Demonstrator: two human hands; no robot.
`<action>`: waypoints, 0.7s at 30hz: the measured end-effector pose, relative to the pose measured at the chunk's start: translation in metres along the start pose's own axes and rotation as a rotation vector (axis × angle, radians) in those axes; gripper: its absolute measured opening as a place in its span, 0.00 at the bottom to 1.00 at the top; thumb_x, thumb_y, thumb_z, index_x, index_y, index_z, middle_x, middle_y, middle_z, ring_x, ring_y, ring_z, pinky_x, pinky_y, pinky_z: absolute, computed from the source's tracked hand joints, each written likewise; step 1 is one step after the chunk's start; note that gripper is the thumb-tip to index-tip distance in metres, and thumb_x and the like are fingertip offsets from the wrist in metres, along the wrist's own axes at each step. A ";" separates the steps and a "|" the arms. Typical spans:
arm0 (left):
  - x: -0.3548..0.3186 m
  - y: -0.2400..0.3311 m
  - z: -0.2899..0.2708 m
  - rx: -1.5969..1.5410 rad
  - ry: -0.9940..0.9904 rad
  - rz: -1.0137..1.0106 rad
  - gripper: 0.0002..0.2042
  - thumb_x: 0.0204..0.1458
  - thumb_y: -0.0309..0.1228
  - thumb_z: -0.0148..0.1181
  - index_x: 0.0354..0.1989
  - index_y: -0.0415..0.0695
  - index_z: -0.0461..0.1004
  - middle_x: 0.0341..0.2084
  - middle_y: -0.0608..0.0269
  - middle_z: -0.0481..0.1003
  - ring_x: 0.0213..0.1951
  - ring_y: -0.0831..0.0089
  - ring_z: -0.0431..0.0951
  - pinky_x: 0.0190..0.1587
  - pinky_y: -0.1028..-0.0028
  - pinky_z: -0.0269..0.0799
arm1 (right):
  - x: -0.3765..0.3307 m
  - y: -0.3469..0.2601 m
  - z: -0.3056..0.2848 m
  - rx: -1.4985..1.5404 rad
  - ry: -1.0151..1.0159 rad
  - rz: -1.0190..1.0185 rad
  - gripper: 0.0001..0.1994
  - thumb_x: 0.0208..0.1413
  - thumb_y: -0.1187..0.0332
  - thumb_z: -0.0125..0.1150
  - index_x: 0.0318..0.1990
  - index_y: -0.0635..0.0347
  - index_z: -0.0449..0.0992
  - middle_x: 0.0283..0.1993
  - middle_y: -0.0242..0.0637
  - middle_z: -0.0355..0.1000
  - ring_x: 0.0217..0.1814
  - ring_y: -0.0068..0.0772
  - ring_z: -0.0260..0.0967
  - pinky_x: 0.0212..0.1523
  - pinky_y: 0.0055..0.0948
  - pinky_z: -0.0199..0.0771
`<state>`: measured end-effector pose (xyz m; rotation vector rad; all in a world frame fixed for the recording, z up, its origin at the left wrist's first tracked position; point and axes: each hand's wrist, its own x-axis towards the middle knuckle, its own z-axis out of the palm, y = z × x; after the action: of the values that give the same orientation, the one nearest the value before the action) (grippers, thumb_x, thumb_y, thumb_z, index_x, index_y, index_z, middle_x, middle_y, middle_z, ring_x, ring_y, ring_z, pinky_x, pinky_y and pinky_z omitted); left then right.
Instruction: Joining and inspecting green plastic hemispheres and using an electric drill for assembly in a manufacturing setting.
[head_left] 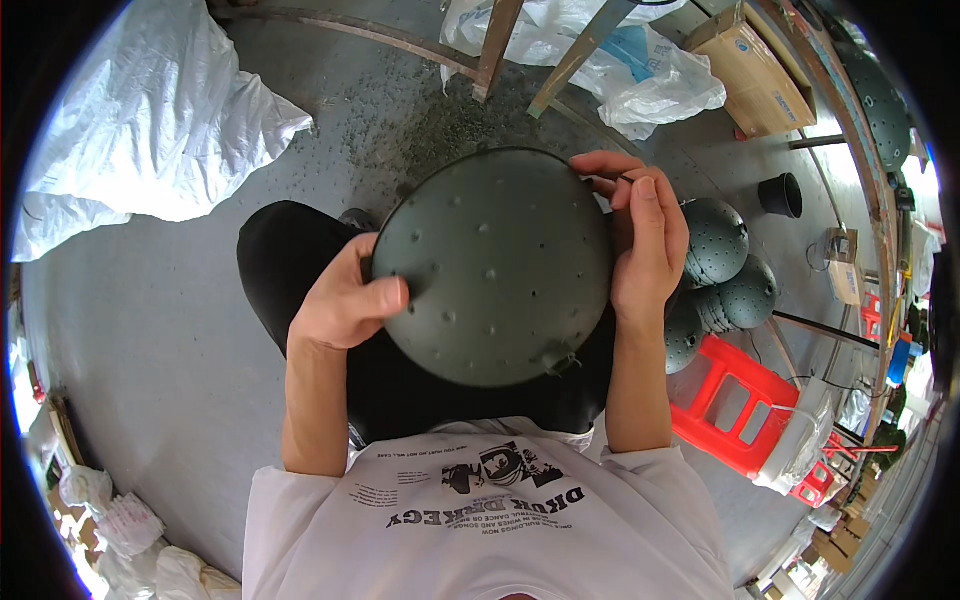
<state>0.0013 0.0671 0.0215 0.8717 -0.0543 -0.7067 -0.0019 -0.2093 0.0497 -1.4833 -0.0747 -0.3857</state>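
Observation:
A dark green plastic dome (470, 260), dotted with small bumps and holes, rests over my lap with its rounded side up. My left hand (350, 300) grips its left rim, the thumb on top and the other fingers hidden beneath. At the upper right rim, my right hand (645, 225) is closed in a pinch. Between its thumb and fingertips shows a small thin dark piece (626, 180), too small to name, close to the dome's edge. A little tab with a ragged end (562, 358) sticks out at the dome's near side.
Similar green perforated domes (745, 290) lie stacked on the floor to my right, beside a red plastic stool (730, 410). Farther off are a black bucket (780, 196) and a cardboard box (752, 75). Green scraps (430, 135) litter the floor ahead. White sheeting (170, 110) stands at far left.

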 end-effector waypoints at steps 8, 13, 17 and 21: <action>-0.001 -0.001 0.006 0.017 -0.112 -0.050 0.22 0.36 0.18 0.73 0.44 0.30 0.77 0.36 0.59 0.81 0.36 0.75 0.81 0.43 0.77 0.75 | -0.001 -0.010 0.006 -0.176 -0.039 -0.003 0.14 0.68 0.68 0.46 0.34 0.68 0.74 0.42 0.37 0.77 0.33 0.17 0.61 0.38 0.18 0.60; 0.000 -0.010 0.011 -0.070 0.027 -0.049 0.22 0.40 0.22 0.74 0.46 0.32 0.76 0.37 0.57 0.81 0.38 0.71 0.82 0.44 0.74 0.77 | -0.014 -0.015 -0.003 -0.192 0.089 -0.153 0.12 0.65 0.72 0.48 0.31 0.68 0.74 0.35 0.33 0.74 0.31 0.18 0.61 0.34 0.18 0.58; 0.002 -0.016 0.013 -0.120 0.045 -0.025 0.23 0.45 0.28 0.74 0.49 0.33 0.75 0.40 0.56 0.81 0.41 0.68 0.82 0.49 0.70 0.77 | -0.040 -0.039 0.000 -0.530 -0.293 -0.299 0.04 0.49 0.73 0.55 0.26 0.62 0.69 0.27 0.38 0.65 0.28 0.38 0.62 0.36 0.33 0.61; 0.001 -0.022 0.007 -0.152 -0.042 -0.031 0.25 0.45 0.26 0.74 0.52 0.33 0.73 0.43 0.55 0.80 0.44 0.68 0.82 0.50 0.69 0.77 | -0.043 -0.037 0.007 -0.741 -0.456 -0.418 0.06 0.43 0.70 0.58 0.26 0.59 0.67 0.28 0.38 0.62 0.27 0.41 0.60 0.38 0.37 0.60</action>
<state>-0.0119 0.0524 0.0101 0.7136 -0.0239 -0.7479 -0.0514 -0.1946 0.0731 -2.2784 -0.6732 -0.4239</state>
